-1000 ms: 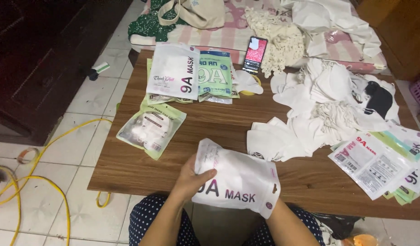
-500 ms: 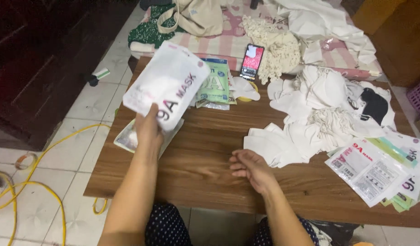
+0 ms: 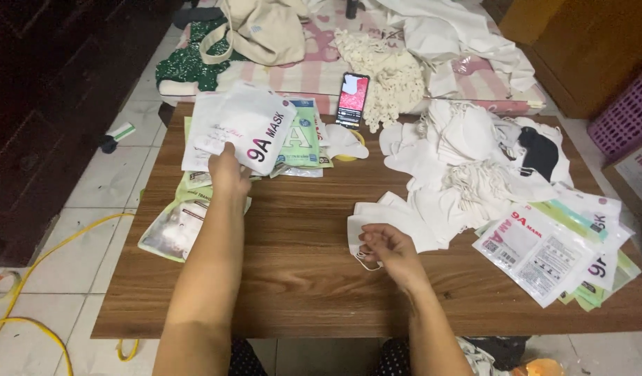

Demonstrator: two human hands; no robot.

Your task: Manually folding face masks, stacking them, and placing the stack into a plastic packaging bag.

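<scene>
My left hand (image 3: 228,173) grips the near edge of a white mask packet (image 3: 248,125) and holds it over a stack of similar packets (image 3: 303,143) at the far left of the wooden table (image 3: 293,278). My right hand (image 3: 387,247) rests near the table's middle, fingers curled on the ear loop of a white face mask (image 3: 377,219). That mask lies at the edge of a large heap of loose white masks (image 3: 467,167).
Empty printed packets (image 3: 551,251) are fanned at the right edge. A green-edged filled packet (image 3: 175,226) hangs over the left edge. A phone (image 3: 353,99) leans at the back. A black mask (image 3: 540,153) lies in the heap. A yellow cable (image 3: 28,278) runs across the tiled floor.
My left hand carried the filled packet from my lap up and over to the stack at the far left. My right hand let go of it and moved to a loose mask.
</scene>
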